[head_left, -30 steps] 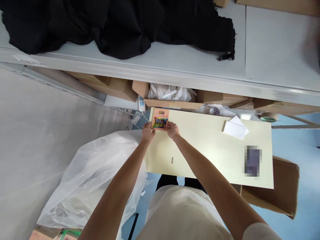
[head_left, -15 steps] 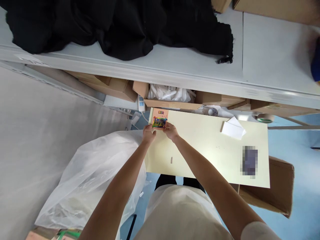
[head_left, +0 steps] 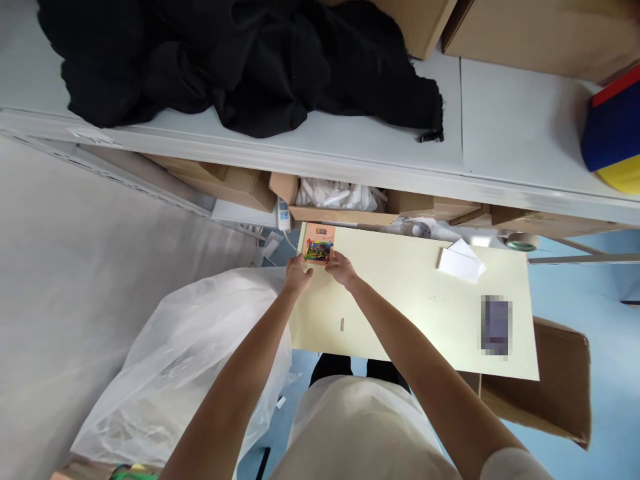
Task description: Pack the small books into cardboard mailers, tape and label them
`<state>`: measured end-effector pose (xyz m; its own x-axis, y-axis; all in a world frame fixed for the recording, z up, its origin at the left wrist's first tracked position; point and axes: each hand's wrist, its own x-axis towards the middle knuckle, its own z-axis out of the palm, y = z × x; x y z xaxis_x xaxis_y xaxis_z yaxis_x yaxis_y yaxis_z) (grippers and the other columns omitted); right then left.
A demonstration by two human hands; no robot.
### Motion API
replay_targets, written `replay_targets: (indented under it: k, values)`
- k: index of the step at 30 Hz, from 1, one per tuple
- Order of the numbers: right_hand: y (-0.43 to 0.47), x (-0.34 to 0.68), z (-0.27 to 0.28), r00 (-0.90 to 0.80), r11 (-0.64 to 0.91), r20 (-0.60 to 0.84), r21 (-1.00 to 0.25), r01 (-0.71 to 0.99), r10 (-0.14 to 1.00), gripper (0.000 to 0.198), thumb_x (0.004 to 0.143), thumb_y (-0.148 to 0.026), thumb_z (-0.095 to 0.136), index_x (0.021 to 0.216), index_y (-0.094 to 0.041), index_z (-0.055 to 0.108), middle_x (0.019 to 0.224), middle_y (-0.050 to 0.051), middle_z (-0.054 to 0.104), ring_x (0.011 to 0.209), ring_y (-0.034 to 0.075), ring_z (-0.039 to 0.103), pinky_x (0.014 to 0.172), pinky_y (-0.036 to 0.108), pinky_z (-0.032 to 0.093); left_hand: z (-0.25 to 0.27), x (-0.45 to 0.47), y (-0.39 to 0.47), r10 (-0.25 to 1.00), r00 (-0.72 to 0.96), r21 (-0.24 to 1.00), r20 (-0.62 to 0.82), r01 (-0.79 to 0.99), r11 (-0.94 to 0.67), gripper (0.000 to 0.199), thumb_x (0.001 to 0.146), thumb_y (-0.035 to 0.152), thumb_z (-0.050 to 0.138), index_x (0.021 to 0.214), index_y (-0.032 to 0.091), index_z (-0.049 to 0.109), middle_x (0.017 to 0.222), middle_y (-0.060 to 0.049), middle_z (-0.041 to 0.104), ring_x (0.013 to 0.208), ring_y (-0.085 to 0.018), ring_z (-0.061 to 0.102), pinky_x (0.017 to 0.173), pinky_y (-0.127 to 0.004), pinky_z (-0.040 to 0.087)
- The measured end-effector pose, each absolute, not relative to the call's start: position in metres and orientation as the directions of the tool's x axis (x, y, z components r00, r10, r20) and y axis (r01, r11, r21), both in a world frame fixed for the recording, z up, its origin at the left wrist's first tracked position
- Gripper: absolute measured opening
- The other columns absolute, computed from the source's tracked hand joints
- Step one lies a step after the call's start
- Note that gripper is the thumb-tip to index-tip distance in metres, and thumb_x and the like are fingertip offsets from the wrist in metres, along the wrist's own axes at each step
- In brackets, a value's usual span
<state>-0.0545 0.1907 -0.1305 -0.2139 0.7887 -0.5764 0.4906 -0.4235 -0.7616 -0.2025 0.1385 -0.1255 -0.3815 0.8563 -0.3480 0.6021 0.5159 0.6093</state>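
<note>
Head view: hands (head_left: 299, 274) (head_left: 342, 270) at lower corners of flat, rectangular pink card (head_left: 320, 244); grip unclear.

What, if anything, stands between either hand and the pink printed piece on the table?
Nothing visible does. The left hand and right hand are at the near corners of the pink printed piece, seemingly touching it. The white cards lie well off to the right.
</note>
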Motion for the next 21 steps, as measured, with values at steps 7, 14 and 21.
replay_targets:
  k: [7,14,21]
  values:
    - [0.185,-0.018,-0.089,-0.229,-0.516,-0.662,-0.718,0.467,0.714,0.048,0.065,-0.021,0.068,0.112,-0.019,0.063,0.100,0.009,0.065,0.076,0.017,0.063,0.065,0.030,0.048,-0.105,-0.201,0.122,0.867,-0.291,0.626,-0.404,0.603,0.494,0.056,0.069,0.027,0.067,0.122,0.014,0.052,0.125,-0.017,0.056,0.118,-0.028,0.052,0.099,-0.039,0.040]
    - [0.135,0.073,-0.041,-0.244,-0.578,-0.649,-0.756,0.307,0.720,0.044,0.059,-0.039,0.072,0.099,-0.020,0.066,0.086,0.004,0.066,0.073,0.018,0.063,0.066,0.031,0.044,-0.077,-0.161,0.049,0.834,-0.041,0.754,-0.550,0.407,0.516,0.061,0.075,0.037,0.057,0.131,0.014,0.046,0.134,-0.016,0.052,0.109,-0.026,0.061,0.092,-0.036,0.046]
    - [0.069,0.161,-0.034,-0.161,-0.670,-0.714,-0.697,0.256,0.681,0.050,0.062,-0.048,0.071,0.103,-0.023,0.064,0.099,0.008,0.067,0.085,0.021,0.064,0.076,0.035,0.044,-0.052,-0.118,-0.020,0.716,0.128,0.591,-0.687,0.671,0.447,0.064,0.077,0.040,0.051,0.135,0.014,0.042,0.139,-0.016,0.047,0.127,-0.029,0.046,0.103,-0.039,0.036]
